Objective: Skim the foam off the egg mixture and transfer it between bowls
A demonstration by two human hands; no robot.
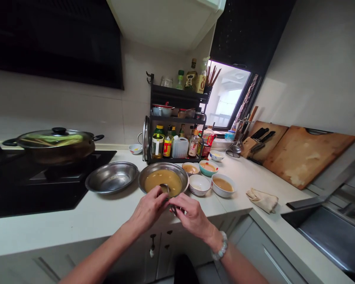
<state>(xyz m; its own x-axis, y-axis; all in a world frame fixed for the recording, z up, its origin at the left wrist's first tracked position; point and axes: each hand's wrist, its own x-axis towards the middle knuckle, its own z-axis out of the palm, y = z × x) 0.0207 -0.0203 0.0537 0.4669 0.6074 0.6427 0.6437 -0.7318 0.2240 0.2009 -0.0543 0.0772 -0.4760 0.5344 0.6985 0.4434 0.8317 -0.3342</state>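
Note:
A steel bowl (144, 178) of yellow-brown liquid stands at the counter's front edge. A metal spoon (166, 190) rests with its head in the liquid and its handle toward me. My left hand (149, 211) is curled at the bowl's near rim, fingertips touching the spoon. My right hand (192, 215), with a bead bracelet on the wrist, pinches the spoon's handle just in front of the bowl. Both hands meet over the counter edge.
An empty steel bowl (111, 177) sits to the left, with a lidded wok (53, 144) on the black hob (32, 185). Several small sauce bowls (223, 185) stand to the right, a condiment rack (176, 126) behind. A cloth (262, 199), cutting boards (306, 154) and a sink (328, 232) lie right.

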